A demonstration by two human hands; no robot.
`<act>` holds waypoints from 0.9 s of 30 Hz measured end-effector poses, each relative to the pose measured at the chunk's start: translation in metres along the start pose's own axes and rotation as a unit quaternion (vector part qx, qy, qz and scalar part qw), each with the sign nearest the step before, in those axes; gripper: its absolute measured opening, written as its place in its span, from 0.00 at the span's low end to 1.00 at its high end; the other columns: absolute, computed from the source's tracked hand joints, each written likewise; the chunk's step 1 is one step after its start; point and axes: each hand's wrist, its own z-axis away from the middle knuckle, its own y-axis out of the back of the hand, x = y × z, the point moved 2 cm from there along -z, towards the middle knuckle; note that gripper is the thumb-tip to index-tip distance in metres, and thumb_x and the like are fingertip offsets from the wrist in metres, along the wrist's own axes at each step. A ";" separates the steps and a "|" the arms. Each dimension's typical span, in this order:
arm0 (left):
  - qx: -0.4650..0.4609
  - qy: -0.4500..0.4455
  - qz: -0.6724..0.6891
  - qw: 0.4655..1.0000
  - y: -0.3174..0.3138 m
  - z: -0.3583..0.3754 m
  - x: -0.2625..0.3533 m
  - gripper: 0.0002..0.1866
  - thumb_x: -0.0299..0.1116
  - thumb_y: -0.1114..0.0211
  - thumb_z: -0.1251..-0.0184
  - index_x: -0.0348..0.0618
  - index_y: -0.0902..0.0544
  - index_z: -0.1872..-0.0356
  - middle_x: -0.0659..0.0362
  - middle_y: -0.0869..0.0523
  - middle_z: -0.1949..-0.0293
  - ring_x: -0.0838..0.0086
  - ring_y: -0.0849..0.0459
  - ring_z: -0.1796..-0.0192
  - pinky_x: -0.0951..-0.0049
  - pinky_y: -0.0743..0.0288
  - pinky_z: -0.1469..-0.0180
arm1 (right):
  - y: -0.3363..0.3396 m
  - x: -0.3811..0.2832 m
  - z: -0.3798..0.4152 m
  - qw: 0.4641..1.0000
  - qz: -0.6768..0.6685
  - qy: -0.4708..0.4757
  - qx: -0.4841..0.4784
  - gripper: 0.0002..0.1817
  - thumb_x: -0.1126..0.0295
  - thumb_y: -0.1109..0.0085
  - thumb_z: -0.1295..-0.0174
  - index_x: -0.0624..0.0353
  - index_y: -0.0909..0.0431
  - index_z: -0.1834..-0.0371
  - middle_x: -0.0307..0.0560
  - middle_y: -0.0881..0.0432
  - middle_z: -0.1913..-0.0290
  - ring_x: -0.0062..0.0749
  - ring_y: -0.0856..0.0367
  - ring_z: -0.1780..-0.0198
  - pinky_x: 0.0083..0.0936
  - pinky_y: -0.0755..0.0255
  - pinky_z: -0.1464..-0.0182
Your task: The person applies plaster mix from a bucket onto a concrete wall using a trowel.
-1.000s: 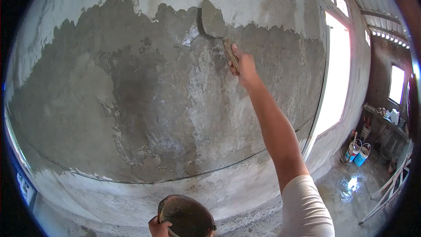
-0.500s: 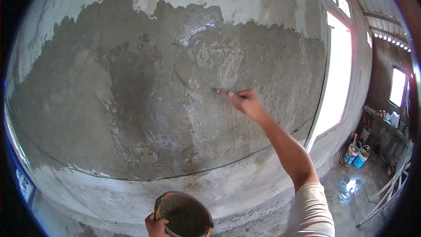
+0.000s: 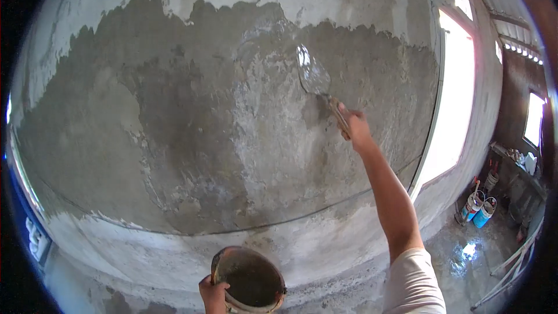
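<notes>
My right hand (image 3: 354, 126) is closed round the wooden handle of a trowel (image 3: 314, 75). Its shiny, wet blade points up and to the left, against or very close to the wall (image 3: 192, 116). Dark wet plaster covers the wall's middle, with a ragged upper edge and paler patches. Low in the view, my left hand (image 3: 214, 294) grips the rim of a bucket (image 3: 249, 279), thumb over the edge. Inside the bucket is dark grey material, whose depth I cannot make out.
A thin dark line like a cord (image 3: 244, 229) runs across the lower wall. To the right is a bright window opening (image 3: 450, 99). Paint buckets (image 3: 483, 212) stand on the wet floor, near a shelf (image 3: 520, 168) with items and some pale poles (image 3: 503, 288).
My right hand has moved right and slightly down, and the trowel blade now points upward, higher on the wall. The bucket in my left hand has shifted slightly right and up.
</notes>
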 end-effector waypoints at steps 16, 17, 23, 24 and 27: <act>-0.195 -0.012 -0.105 0.975 -0.075 0.057 0.069 0.31 0.16 0.38 0.55 0.34 0.15 0.43 0.58 0.09 0.57 0.75 0.15 0.55 0.75 0.23 0.49 | 0.075 0.110 0.305 0.792 0.389 0.309 -0.354 0.15 0.68 0.27 0.50 0.52 0.14 0.58 0.39 0.15 0.64 0.34 0.16 0.64 0.33 0.21 0.63; -0.204 -0.048 -0.060 0.976 -0.078 0.056 0.063 0.20 0.20 0.36 0.56 0.32 0.13 0.56 0.61 0.13 0.67 0.76 0.18 0.63 0.74 0.26 0.56 | 0.071 0.125 0.313 0.762 0.400 0.340 -0.381 0.17 0.67 0.25 0.52 0.52 0.15 0.56 0.39 0.16 0.63 0.35 0.16 0.64 0.33 0.22 0.64; -0.236 -0.051 -0.115 0.964 -0.079 0.050 0.058 0.24 0.18 0.37 0.55 0.33 0.13 0.51 0.60 0.11 0.61 0.77 0.17 0.59 0.74 0.25 0.52 | 0.033 0.149 0.337 0.656 0.427 0.462 -0.417 0.15 0.65 0.39 0.44 0.47 0.13 0.52 0.31 0.21 0.62 0.20 0.22 0.57 0.20 0.26 0.64; -0.237 -0.049 -0.117 0.963 -0.081 0.049 0.060 0.24 0.18 0.37 0.55 0.33 0.13 0.51 0.60 0.11 0.61 0.77 0.17 0.59 0.74 0.25 0.52 | 0.030 0.155 0.340 0.658 0.427 0.459 -0.417 0.15 0.65 0.39 0.44 0.47 0.13 0.52 0.31 0.21 0.62 0.20 0.22 0.57 0.20 0.26 0.64; -0.292 -0.096 -0.132 0.942 -0.088 0.046 0.060 0.33 0.16 0.39 0.56 0.34 0.16 0.40 0.59 0.10 0.52 0.76 0.15 0.50 0.76 0.25 0.44 | 0.022 0.165 0.354 0.669 0.392 0.483 -0.407 0.17 0.65 0.38 0.45 0.47 0.13 0.51 0.31 0.20 0.61 0.21 0.22 0.59 0.20 0.27 0.66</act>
